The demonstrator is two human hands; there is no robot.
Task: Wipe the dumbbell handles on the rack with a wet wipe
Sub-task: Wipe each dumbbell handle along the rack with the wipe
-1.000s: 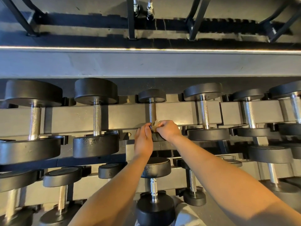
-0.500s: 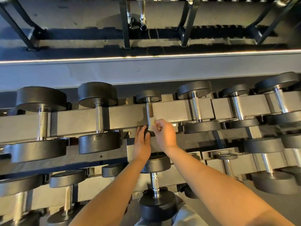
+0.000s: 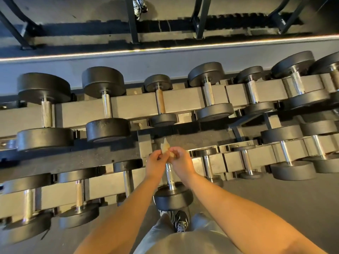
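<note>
Seen from above at a gym rack: grey trousers (image 3: 161,233) and a dark trainer (image 3: 180,221) stand on the floor, just short of a black lower-tier dumbbell (image 3: 173,197) whose chrome handle (image 3: 169,176) runs up under the person's wrists. Two bare forearms reach forward and meet over that handle. The left hand (image 3: 156,163) and right hand (image 3: 181,161), fingers curled, pinch a wet wipe (image 3: 166,146) between them, clear of any handle. The wipe is small and crumpled, pale with a yellowish-tan cast, bunched at the fingertips and rising to a thin pointed tip against the dark shelf of the rack (image 3: 91,156). Whether it is stained or merely tinted by the warm light cannot be told. Beyond it, on the upper tier, a small dumbbell (image 3: 164,119) sits directly in line with the hands, its brownish handle (image 3: 160,102) dull beside the bright chrome bars of the larger weights on either side. Past the rack, a light strip (image 3: 165,48) runs across a grey ledge.
</note>
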